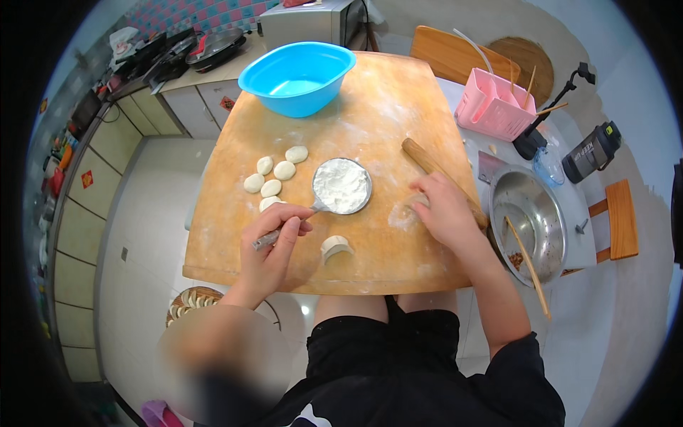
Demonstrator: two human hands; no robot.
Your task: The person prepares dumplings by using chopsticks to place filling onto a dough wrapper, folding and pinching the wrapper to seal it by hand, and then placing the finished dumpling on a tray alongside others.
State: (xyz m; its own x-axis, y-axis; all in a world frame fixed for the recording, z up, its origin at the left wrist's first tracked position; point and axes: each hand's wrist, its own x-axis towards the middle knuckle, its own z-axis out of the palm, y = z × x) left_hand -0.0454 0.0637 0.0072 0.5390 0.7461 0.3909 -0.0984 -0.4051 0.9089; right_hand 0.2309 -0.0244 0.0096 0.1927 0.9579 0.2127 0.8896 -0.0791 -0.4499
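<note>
My left hand [270, 251] grips the handle of a metal ladle [315, 207], whose round bowl is full of white flour [341, 186] and sits over the wooden board. On the right, my right hand [440, 205] has thumb and fingers around a small dough piece [418, 200], partly hidden by the fingers, above a patch of flour. Just beyond that hand lies a wooden rolling pin [424, 155], slanting across the board. Several flattened dough pieces [285, 170] lie left of the ladle. One folded dumpling [335, 246] rests near the board's front edge.
A blue plastic basin [297, 80] stands at the far left of the wooden board [373, 275]. To the right are a steel bowl [525, 192] with chopsticks [528, 267], a pink utensil holder [493, 109], and a dark bottle [591, 152]. Below left, a woven tray [205, 292] holds several dumplings.
</note>
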